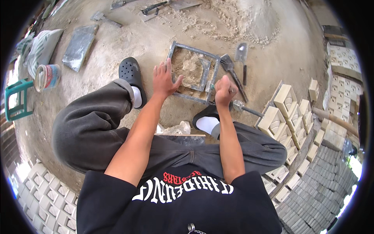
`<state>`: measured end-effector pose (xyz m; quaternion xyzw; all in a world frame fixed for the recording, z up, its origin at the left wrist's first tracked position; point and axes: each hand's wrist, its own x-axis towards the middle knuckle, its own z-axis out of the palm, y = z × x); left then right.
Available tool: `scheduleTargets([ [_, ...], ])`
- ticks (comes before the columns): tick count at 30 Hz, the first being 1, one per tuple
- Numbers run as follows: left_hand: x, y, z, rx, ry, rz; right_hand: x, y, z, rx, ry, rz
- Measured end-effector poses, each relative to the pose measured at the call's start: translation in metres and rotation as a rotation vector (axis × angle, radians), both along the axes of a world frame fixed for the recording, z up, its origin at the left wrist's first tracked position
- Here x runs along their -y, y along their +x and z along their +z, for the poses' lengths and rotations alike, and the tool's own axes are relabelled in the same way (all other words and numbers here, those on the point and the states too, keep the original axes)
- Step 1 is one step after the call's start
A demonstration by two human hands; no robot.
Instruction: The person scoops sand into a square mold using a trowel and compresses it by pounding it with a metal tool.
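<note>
A square grey metal frame mould (pixel 196 50) lies on the floor between my feet. Pale sandy mix (pixel 190 69) is heaped inside it, beside an angled metal insert (pixel 205 73). My left hand (pixel 165 81) is open, fingers spread, over the frame's left bar. At the frame's right corner my right hand (pixel 226 91) is closed like a fist, thumb upward; a small greenish-grey bit shows beside it, and what it grips is hidden. Right of the frame lie a dark flat-bladed tool (pixel 233 76) and a trowel (pixel 241 52). A hammer-like tool (pixel 249 109) rests near my right hand.
Cast cream blocks (pixel 286 99) stand in rows at right, with more stacked behind. A pile of pale powder (pixel 257 19) lies at the far side. On the left are a metal plate (pixel 80 46), a bucket (pixel 47 78), a green stool (pixel 18 100) and a sack (pixel 44 50).
</note>
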<state>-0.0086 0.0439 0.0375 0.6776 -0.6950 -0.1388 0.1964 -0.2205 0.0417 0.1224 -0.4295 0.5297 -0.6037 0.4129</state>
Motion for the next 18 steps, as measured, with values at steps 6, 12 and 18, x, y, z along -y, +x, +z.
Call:
scheduleTargets([
  [6, -0.002, 0.007, 0.003, 0.015, -0.015, -0.002, 0.008, -0.002, 0.034, 0.085, -0.044, 0.004],
  [12, -0.006, 0.011, 0.001, -0.002, 0.038, -0.009, 0.015, 0.0, 0.038, 0.103, 0.03, -0.026],
  [18, -0.005, 0.007, -0.013, -0.012, -0.022, -0.001, 0.033, -0.009, 0.017, 0.158, -0.011, 0.0],
])
